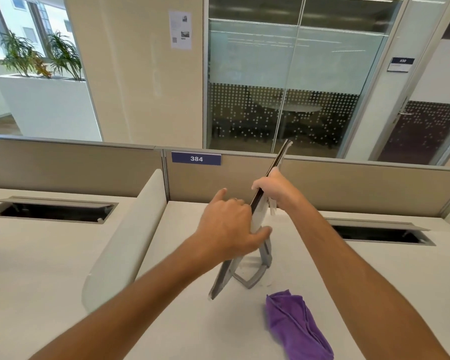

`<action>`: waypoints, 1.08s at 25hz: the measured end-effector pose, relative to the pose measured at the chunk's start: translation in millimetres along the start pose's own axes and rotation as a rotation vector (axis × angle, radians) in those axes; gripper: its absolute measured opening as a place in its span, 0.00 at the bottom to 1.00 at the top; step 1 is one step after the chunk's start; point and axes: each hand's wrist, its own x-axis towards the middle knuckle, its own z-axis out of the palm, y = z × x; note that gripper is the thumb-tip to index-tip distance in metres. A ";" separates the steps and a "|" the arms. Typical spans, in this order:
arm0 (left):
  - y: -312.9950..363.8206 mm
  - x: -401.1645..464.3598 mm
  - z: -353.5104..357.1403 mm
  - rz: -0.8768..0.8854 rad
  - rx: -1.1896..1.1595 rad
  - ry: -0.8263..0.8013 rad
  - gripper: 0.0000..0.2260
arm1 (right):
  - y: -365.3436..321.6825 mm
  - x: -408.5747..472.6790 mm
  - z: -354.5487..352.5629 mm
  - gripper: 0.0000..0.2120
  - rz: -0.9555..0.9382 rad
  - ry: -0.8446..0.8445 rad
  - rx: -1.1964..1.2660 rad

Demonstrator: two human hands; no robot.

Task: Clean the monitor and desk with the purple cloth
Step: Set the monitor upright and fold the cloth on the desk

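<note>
Both hands grip the thin, edge-on monitor [255,222]: left hand [229,224] closed round its middle, right hand [273,190] higher up. Crumpled soft purple cloth [296,326] lies loose on the smooth white desk [192,320].

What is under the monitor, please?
Under the tilted monitor a grey stand rests on the desk. The left hand covers where the stand joins the monitor. The cloth lies beside it.

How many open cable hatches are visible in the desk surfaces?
2. One cable hatch is in the neighbouring desk on the left, beyond the curved divider. The other cable hatch is in the desk on the right, behind the right forearm. More may lie outside the view.
</note>
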 end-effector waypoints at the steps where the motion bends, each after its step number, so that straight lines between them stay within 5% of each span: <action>1: 8.8 3.0 1.8 -0.007 0.019 -0.007 0.27 | 0.0 1.4 -4.1 0.31 -0.024 -0.021 -0.030; 4: 31.3 11.8 4.5 0.002 0.067 -0.004 0.31 | 2.5 10.9 -15.6 0.22 -0.065 -0.081 -0.098; 8: 52.4 24.9 4.9 0.029 0.032 -0.024 0.32 | 1.6 19.3 -29.8 0.39 -0.073 -0.195 -0.119; 13: 60.3 47.0 0.5 0.058 -0.179 -0.071 0.28 | 8.9 31.8 -43.9 0.39 -0.187 -0.270 -0.160; 17: 20.5 99.2 -5.4 -0.031 -0.234 0.066 0.21 | 11.6 39.5 -52.6 0.36 -0.219 -0.313 -0.176; 20: -22.4 148.1 1.9 0.084 -0.192 0.107 0.22 | 0.2 18.3 -54.6 0.33 -0.272 -0.320 -0.263; 27: -71.6 213.0 38.4 0.217 -0.087 -0.182 0.23 | 6.8 -66.9 -69.9 0.22 -0.252 -0.170 -0.529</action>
